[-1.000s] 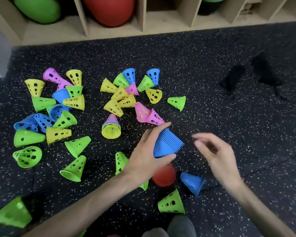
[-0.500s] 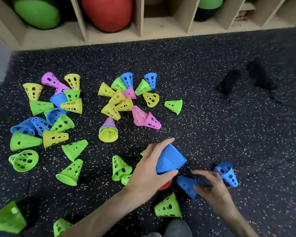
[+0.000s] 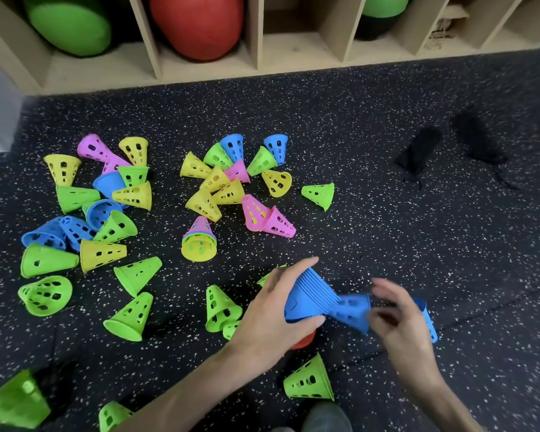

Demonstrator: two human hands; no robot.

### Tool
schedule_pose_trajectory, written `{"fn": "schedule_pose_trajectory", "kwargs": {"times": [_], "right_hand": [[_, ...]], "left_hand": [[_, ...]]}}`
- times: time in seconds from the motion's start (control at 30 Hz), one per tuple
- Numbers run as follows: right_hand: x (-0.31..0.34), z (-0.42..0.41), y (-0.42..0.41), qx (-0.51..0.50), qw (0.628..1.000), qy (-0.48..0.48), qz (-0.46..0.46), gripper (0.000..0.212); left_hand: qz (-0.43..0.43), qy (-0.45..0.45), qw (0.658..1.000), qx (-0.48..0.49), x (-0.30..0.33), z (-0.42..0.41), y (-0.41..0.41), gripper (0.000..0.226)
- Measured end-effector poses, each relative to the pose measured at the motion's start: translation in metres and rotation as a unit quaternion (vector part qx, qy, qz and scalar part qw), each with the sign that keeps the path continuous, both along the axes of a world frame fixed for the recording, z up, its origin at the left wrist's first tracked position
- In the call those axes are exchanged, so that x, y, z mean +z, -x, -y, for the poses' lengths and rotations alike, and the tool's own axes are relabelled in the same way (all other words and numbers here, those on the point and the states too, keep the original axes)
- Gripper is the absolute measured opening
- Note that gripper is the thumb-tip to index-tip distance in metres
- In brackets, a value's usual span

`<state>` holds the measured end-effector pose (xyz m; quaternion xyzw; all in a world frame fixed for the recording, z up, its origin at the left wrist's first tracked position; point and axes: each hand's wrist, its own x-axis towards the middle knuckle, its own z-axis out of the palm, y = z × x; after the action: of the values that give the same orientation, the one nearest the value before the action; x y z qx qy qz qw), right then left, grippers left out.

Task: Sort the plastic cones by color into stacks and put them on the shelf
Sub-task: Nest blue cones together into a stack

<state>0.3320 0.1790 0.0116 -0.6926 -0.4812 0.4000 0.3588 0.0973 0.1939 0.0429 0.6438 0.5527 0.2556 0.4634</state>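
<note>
Left hand (image 3: 272, 316) grips the blue stack (image 3: 309, 299); right hand (image 3: 396, 319), blurred, holds a blue cone (image 3: 351, 310) at the stack's end, above the floor (image 3: 387, 229).

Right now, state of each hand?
Left hand: grips the stack of blue plastic cones.
Right hand: blurred, at a single perforated blue plastic cone entering the stack; grip cannot be told.
</note>
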Motion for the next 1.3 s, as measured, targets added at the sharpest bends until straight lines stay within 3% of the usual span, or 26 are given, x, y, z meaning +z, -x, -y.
{"fn": "schedule_pose_trajectory", "kwargs": {"times": [0.23, 0.53, 0.67, 0.93, 1.17, 1.3], "right_hand": [[0.071, -0.027, 0.021, -0.026, 0.986, -0.144, -0.079, 0.056], [0.083, -0.02, 0.038, 0.096, 0.983, -0.099, -0.124, 0.059], [0.084, -0.019, 0.039, 0.101, 0.98, -0.103, -0.137, 0.059], [0.075, -0.019, 0.007, 0.062, 0.987, -0.143, -0.029, 0.037], [0.013, -0.026, -0.066, 0.055, 0.996, -0.035, 0.058, 0.036], [-0.019, -0.029, -0.098, 0.119, 0.965, -0.006, 0.232, 0.051]], "left_hand": [[-0.005, -0.014, 1.0, 0.0, 0.003, -0.002, -0.001, 0.086], [-0.003, -0.026, 1.0, -0.002, 0.01, -0.004, -0.003, 0.093], [0.003, -0.041, 0.999, -0.001, 0.015, -0.004, -0.007, 0.092], [0.007, -0.062, 0.998, -0.004, 0.017, -0.006, -0.024, 0.086], [0.015, -0.042, 0.999, -0.014, 0.017, -0.001, -0.047, 0.085], [0.014, -0.032, 0.999, -0.032, 0.02, 0.002, -0.061, 0.084]]}}
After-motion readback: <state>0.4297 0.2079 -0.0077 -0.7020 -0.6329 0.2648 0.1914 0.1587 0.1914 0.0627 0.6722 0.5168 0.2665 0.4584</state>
